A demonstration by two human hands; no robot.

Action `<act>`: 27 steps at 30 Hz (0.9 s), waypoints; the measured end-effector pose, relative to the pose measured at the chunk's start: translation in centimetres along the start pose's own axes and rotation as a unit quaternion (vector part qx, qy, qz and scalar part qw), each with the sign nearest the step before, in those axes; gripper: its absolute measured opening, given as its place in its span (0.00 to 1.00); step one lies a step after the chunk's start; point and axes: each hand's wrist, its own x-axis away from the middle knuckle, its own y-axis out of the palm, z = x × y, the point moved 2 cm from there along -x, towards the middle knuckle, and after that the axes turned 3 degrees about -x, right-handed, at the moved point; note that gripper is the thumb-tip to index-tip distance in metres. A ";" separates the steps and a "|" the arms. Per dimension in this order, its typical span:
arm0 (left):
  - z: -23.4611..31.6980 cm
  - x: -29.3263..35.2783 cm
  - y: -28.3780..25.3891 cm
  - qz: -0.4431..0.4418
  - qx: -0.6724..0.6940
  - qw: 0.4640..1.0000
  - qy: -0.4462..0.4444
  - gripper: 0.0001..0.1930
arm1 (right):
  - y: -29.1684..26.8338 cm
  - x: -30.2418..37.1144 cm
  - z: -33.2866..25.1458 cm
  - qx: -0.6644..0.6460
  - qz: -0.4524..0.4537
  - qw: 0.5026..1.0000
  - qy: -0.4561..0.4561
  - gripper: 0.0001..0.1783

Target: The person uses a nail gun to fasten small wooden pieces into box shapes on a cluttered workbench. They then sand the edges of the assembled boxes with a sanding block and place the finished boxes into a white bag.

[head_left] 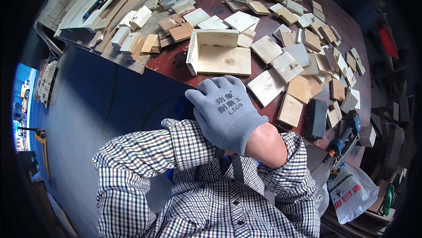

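Note:
My right hand (226,113), in a grey knit glove with dark print, crosses in front of my body with its back up. Its fingers curl downward and look closed; what lies under them is hidden. The checked left sleeve (189,143) runs in behind this glove, so my left hand is covered and its fingers do not show. Just beyond the glove, apart from it, an L-shaped wooden assembly (226,60) of joined pale boards stands at the edge of the dark red table (176,69).
Many loose wood blocks (285,66) cover the table to the right and far side. A nail gun (345,137) with a hose and a dark block (316,118) lie at the right edge. A white plastic bag (351,194) hangs below. Long boards (127,1) lie far left.

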 end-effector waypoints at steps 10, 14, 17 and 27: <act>1.4 -0.5 1.5 -0.074 0.034 0.997 0.012 0.12 | -2.5 -0.8 5.2 0.195 0.223 0.953 0.062 0.23; 1.3 -0.5 0.7 -0.094 0.052 0.994 -0.005 0.14 | -3.9 -0.5 2.4 0.142 0.222 0.964 0.034 0.23; 1.0 -2.1 -0.5 -0.098 0.053 0.994 0.013 0.16 | -3.6 0.5 1.4 0.110 0.222 0.968 0.032 0.23; 0.3 -1.6 -2.5 -0.133 0.090 0.986 -0.040 0.21 | -1.2 0.1 3.9 0.266 0.167 0.949 0.034 0.23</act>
